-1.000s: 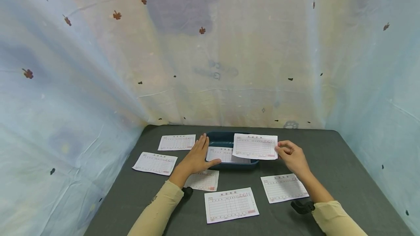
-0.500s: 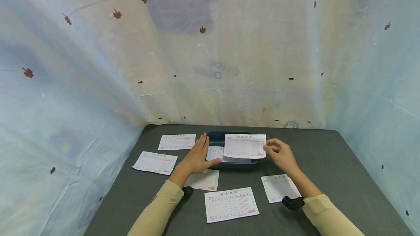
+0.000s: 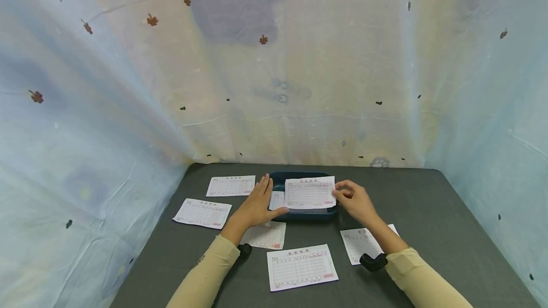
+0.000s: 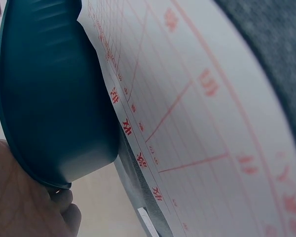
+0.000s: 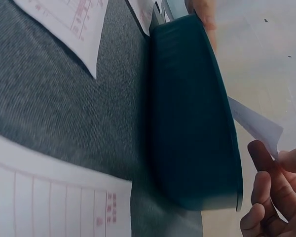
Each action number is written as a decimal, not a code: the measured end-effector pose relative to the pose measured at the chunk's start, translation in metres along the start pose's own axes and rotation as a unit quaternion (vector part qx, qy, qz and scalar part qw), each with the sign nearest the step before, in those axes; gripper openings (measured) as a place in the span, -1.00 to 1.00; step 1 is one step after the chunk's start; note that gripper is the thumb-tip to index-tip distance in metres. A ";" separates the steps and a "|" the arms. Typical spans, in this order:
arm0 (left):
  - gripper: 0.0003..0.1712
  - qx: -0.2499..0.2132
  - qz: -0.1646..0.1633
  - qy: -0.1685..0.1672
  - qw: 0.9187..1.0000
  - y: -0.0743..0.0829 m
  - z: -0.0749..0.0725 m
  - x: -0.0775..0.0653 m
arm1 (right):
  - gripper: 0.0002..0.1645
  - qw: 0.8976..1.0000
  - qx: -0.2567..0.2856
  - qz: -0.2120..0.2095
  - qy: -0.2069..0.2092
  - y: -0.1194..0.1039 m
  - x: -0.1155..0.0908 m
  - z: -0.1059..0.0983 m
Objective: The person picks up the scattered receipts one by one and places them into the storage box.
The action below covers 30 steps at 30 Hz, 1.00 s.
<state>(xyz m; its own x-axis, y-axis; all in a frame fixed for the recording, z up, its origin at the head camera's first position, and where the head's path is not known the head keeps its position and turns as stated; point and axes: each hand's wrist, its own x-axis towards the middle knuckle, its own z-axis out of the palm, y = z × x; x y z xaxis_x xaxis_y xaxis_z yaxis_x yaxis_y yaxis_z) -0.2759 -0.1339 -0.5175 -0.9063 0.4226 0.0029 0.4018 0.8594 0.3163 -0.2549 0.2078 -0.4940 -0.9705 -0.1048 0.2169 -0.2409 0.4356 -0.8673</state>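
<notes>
A dark teal plastic basin [image 3: 299,216] stands near the back of the table, with a printed receipt form [image 3: 277,200] lying inside it. Above its right part is another form [image 3: 310,193], pinched at the right edge between thumb and fingers of my right hand [image 3: 354,202]. The right wrist view shows that held form [image 5: 256,123] rising past the basin rim [image 5: 222,79]. My left hand [image 3: 255,207] rests with straight fingers against the basin's left end. In the left wrist view the left hand [image 4: 19,197] touches the basin's rim [image 4: 19,163].
Two forms lie left of the basin, a far one [image 3: 230,186] and a nearer one [image 3: 203,213]. A form [image 3: 266,235] sits partly under the left forearm. One form [image 3: 302,267] is at the front middle, another [image 3: 361,245] under the right forearm. A patterned curtain [image 3: 282,84] surrounds the table.
My right hand has carried the held form to the left, further over the basin, covering more of the form inside. The left hand stays in place.
</notes>
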 end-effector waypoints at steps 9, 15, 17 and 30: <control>0.42 -0.003 0.000 -0.004 1.000 -0.001 0.001 0.001 | -0.78 1.000 -0.008 -0.009 -0.018 -0.005 0.005 0.013; 0.41 -0.001 0.004 0.003 1.000 -0.001 0.002 0.001 | -0.78 0.999 -0.012 -0.019 -0.031 -0.006 0.009 0.020; 0.40 -0.005 0.006 0.006 1.000 -0.001 0.002 0.000 | -0.79 0.999 -0.018 -0.019 -0.035 -0.005 0.009 0.021; 0.39 -0.004 0.005 0.006 1.000 0.001 0.000 -0.002 | -0.84 0.998 -0.052 -0.021 -0.015 -0.003 0.010 0.024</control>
<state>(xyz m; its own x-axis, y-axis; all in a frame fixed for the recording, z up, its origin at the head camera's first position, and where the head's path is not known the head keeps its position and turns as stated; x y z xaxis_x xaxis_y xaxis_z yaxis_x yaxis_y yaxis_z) -0.2740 -0.1335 -0.5174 -0.9035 0.4282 0.0175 0.4103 0.8523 0.3244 -0.2639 0.1837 -0.4997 -0.9595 -0.1512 0.2377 -0.2817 0.5205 -0.8060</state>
